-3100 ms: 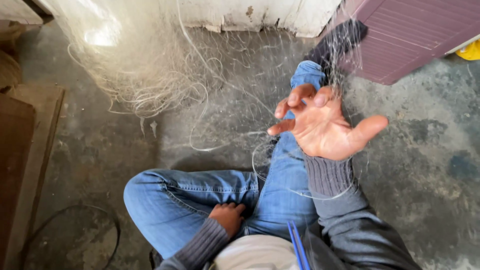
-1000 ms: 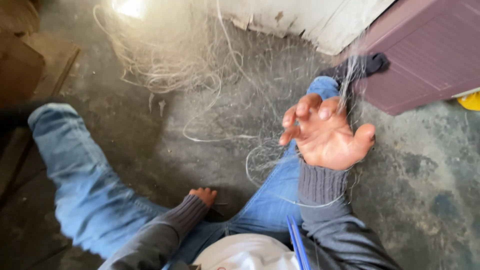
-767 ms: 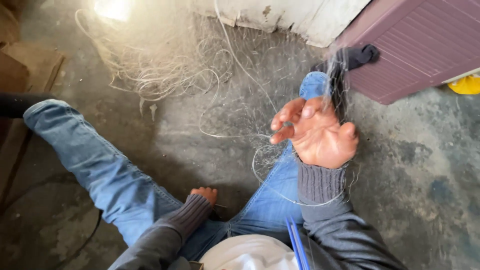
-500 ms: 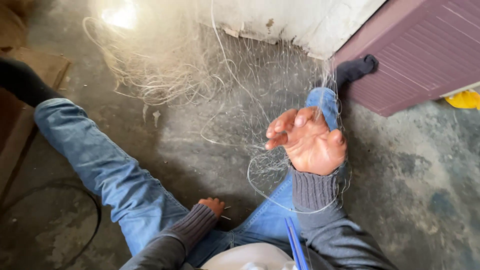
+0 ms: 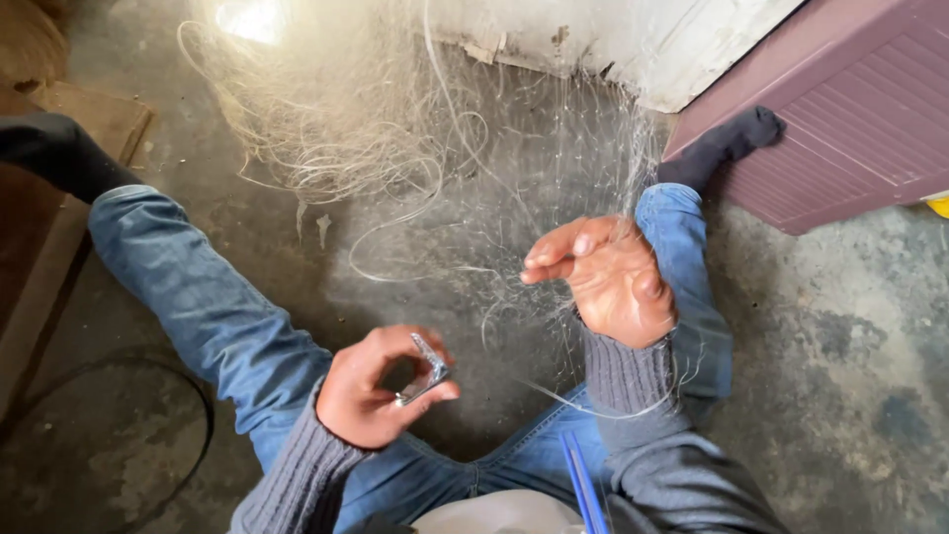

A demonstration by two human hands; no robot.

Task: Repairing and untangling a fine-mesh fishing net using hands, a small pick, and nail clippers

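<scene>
Person seated on a concrete floor [image 5: 840,396], left hand [image 5: 381,391] with its grip clamped on a small metal clipper [image 5: 427,368], right hand [image 5: 608,277] raised, fingers pinched together on thin fishing net [image 5: 554,188], tangled net pile [image 5: 326,129] far left.

You sit on a stained grey concrete floor [image 5: 840,396], legs spread flat on it. A tangle of pale line [image 5: 326,129] lies heaped on it near the white wall (loose loops trail toward you). A dark cable [image 5: 203,405] curves at your left; a wooden board [image 5: 69,168] lies beyond.
</scene>
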